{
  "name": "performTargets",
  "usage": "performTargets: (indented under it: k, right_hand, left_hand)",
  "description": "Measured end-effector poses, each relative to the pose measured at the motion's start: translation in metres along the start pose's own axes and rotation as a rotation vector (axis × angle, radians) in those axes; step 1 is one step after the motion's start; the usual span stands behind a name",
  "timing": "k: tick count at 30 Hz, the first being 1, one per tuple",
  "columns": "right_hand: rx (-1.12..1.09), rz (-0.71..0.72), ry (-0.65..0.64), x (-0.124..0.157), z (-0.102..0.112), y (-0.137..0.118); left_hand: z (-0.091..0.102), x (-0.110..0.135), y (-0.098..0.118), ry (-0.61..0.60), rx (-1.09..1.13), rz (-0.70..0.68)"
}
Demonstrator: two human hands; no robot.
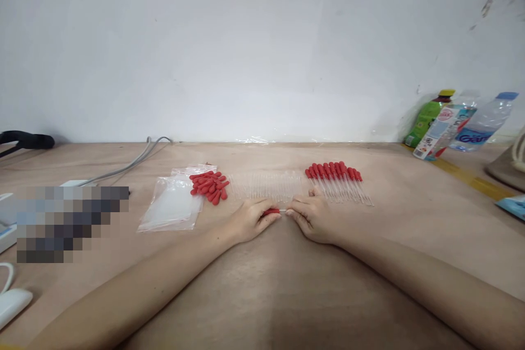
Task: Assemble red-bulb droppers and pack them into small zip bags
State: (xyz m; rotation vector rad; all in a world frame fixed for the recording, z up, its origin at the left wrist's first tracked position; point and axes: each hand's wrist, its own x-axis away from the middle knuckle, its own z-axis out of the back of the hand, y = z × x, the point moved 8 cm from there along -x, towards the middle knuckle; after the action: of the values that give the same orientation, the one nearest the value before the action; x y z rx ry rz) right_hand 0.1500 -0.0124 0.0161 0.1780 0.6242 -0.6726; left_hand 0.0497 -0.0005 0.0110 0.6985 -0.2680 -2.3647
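My left hand (253, 221) is closed around a red rubber dropper bulb (270, 211), its end showing between thumb and fingers. Facing it, my right hand (312, 216) pinches a thin clear glass tube (283, 211), mostly hidden in the fingers. Bulb and tube meet in the small gap between the hands. Just beyond lies a row of clear glass tubes (262, 185). To the right, several droppers with red bulbs (328, 170) lie side by side. A pile of loose red bulbs (209, 185) rests to the left, partly over clear plastic bags (174, 205).
Several bottles, among them a green one (429, 120), stand at the back right near a beige bag (511, 158). Grey cables (139, 159) run along the back left. A white mouse (14, 305) sits at the left edge, below a blurred-out patch. A wall closes off the back.
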Motion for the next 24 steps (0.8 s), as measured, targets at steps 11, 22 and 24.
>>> performTargets:
  k: [11, 22, 24]
  right_hand:
    - [-0.104, -0.049, -0.133, -0.01, -0.014, 0.0]
    - [-0.047, -0.241, -0.228, -0.019, 0.018, 0.027]
    - [-0.037, -0.498, -0.154, -0.013, 0.03, 0.063]
  left_hand:
    - [0.001, -0.001, -0.005, -0.004, 0.007, 0.025]
    - [0.024, 0.003, -0.005, 0.247, -0.091, 0.055]
    - [0.025, 0.003, -0.008, 0.248, -0.129, 0.085]
